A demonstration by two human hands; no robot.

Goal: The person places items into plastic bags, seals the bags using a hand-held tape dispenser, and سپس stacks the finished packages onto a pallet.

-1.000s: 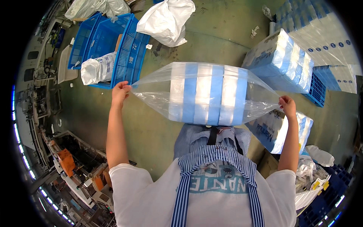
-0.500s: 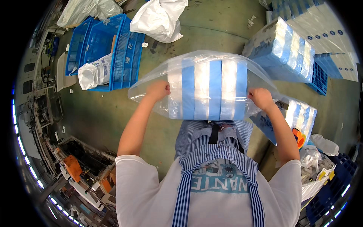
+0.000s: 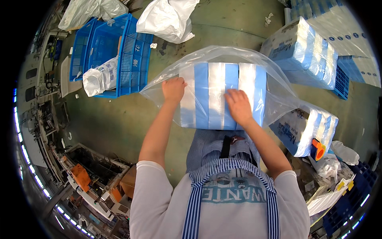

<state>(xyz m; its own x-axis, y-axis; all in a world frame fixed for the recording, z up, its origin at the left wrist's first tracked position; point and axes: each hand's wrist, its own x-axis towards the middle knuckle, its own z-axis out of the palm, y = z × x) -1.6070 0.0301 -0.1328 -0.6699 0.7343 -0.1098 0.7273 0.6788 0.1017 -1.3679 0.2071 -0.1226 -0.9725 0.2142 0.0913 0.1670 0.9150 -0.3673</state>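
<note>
A large clear plastic bag spreads around a bundle of white and blue packs in front of my body. Its mouth flares out to the left and right of the packs. At the bundle's left side, my left hand is closed, pinching the bag's film. My right hand lies on the middle of the bundle's top with its fingers stretched out, pressing nothing into its palm. How far the film reaches under the bundle is hidden.
Blue plastic crates and a white sack stand at the far left. Filled bags of packs are stacked at the right. An orange tape dispenser rests by another wrapped bundle. Machinery lines the left.
My right hand has let go of the bag's right side and moved left onto the packs. My left hand stays at the left edge, slightly higher. The bag's far edge now arches higher.
</note>
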